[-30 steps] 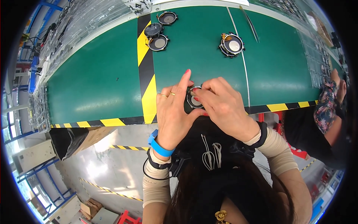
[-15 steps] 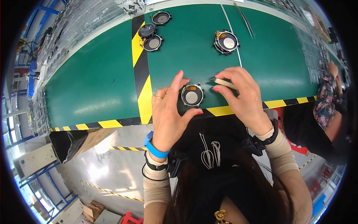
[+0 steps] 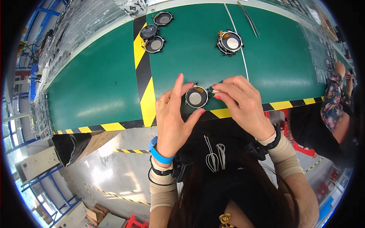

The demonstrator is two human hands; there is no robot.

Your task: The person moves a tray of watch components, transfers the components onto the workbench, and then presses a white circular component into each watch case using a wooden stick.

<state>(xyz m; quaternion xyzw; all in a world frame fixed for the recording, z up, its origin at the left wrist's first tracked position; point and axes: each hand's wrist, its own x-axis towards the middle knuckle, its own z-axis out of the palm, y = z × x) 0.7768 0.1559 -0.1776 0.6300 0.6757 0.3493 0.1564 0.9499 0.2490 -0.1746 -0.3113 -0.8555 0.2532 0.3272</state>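
At the near edge of the green table, a round watch case (image 3: 195, 99) with a silver rim, a pale disc and an orange flex strip lies face up. My left hand (image 3: 172, 110) steadies it between thumb and fingers, the index finger raised. On its right side, my right hand (image 3: 241, 102) pinches a small beige stick (image 3: 215, 91) close to the case's rim. The fingers cover most of that stick, and whether its tip touches the case I cannot tell.
Similar watch cases (image 3: 155, 45) sit at the far left beside a striped tape line (image 3: 146, 87). Further right are another case, seemingly stacked (image 3: 230, 42), and tweezers (image 3: 249, 19). Clear plastic trays (image 3: 89, 26) line the far left edge. A co-worker's arm (image 3: 332, 100) rests at the right.
My right hand has moved left and slightly down, bringing the stick nearer the watch case. The case has turned slightly clockwise, and my left thumb has come in closer to its rim.
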